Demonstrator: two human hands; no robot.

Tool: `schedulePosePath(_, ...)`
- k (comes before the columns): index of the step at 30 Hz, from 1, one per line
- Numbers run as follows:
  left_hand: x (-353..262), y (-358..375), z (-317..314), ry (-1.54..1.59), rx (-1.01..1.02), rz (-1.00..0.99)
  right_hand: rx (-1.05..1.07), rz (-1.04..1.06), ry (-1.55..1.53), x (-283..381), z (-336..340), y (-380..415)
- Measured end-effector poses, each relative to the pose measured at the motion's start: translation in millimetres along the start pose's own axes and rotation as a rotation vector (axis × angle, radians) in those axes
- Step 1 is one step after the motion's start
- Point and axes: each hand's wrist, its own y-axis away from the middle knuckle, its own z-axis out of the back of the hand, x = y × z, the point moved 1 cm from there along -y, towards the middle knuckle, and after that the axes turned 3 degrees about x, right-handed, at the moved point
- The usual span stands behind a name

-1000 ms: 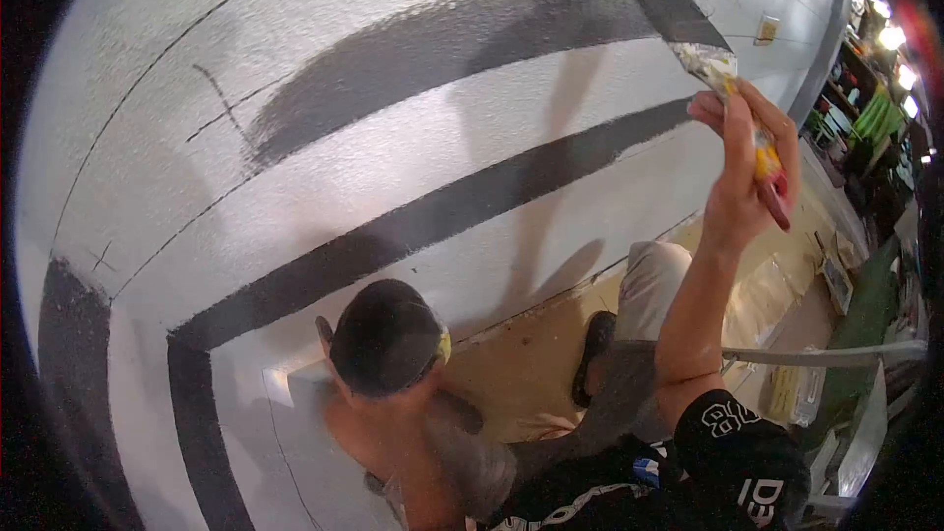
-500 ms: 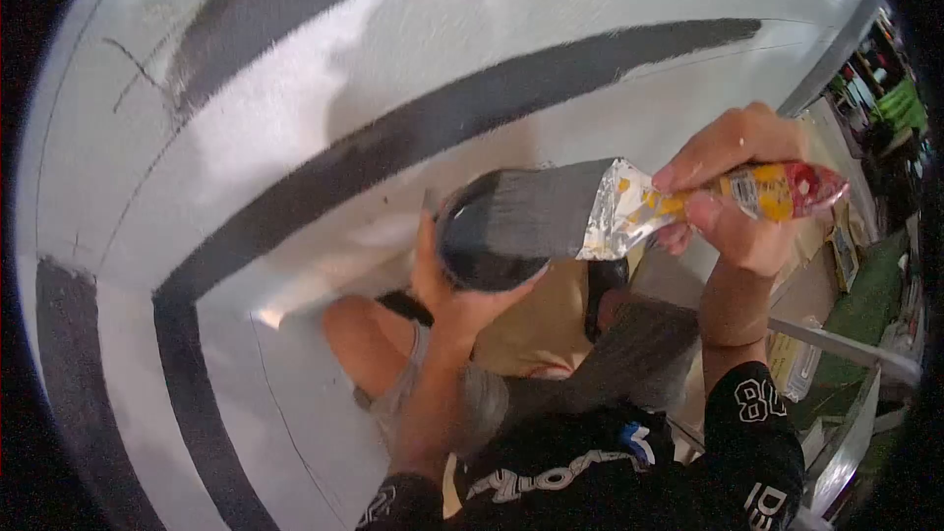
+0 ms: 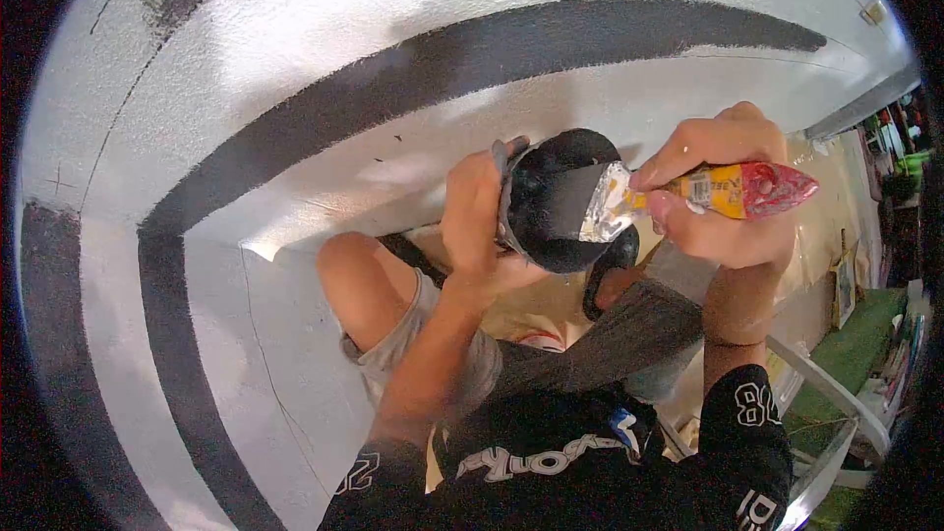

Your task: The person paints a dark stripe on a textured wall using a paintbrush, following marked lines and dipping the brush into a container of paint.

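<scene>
My right hand (image 3: 728, 192) grips a wide paintbrush (image 3: 733, 189) by its yellow and red, paint-stained handle. The brush's metal ferrule is spattered with white and yellow. Its dark grey bristles reach into a black paint container (image 3: 565, 236), and their tips appear to lie against its inner wall. Wrapped around the container's left side, my left hand (image 3: 474, 202) holds it tipped, with the opening turned toward the brush. Dark paint coats the inside and rim. Both hands are in front of a white wall (image 3: 339, 162) with a curved dark grey painted band (image 3: 393, 79).
Pencil lines and more dark bands (image 3: 59, 305) mark the wall at the left. My bent knee (image 3: 354, 280) is close to the wall below the container. At the right stand a pale metal frame (image 3: 836, 393) and green matting (image 3: 865, 334) with assorted items beyond.
My left hand has shifted right and tilted the paint container. The brush bristles, earlier stretched over its rim, now reach deeper into it. The view of the wall has shifted slightly.
</scene>
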Motion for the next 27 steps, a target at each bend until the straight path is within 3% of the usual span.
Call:
schedulePosePath(2,-6,-4,4,-0.057,0.002,-0.040,-0.025,-0.165,-0.147,2,-1,0)
schedulePosePath(5,-2,-2,6,-0.093,0.031,-0.060,-0.054,0.014,-0.093,-9,-4,0)
schedulePosePath(12,5,3,5,-0.057,-0.044,-0.165,-0.036,-0.059,-0.243,-8,6,5)
schedulePosePath(14,5,4,11,0.043,0.167,0.039,-0.205,-0.249,-0.418,-7,9,9)
schedulePosePath(19,0,3,7,0.149,0.039,0.161,-0.234,-0.201,-0.783,-31,10,9)
schedulePosePath(22,-2,-4,9,0.258,0.041,0.186,-0.177,-0.189,-0.835,-41,12,11)
schedulePosePath(25,-1,-5,16,0.318,0.134,0.163,-0.146,-0.151,-0.652,-42,20,13)
schedulePosePath(27,-3,-5,18,0.295,0.188,0.141,0.193,0.071,-0.451,-38,37,9)
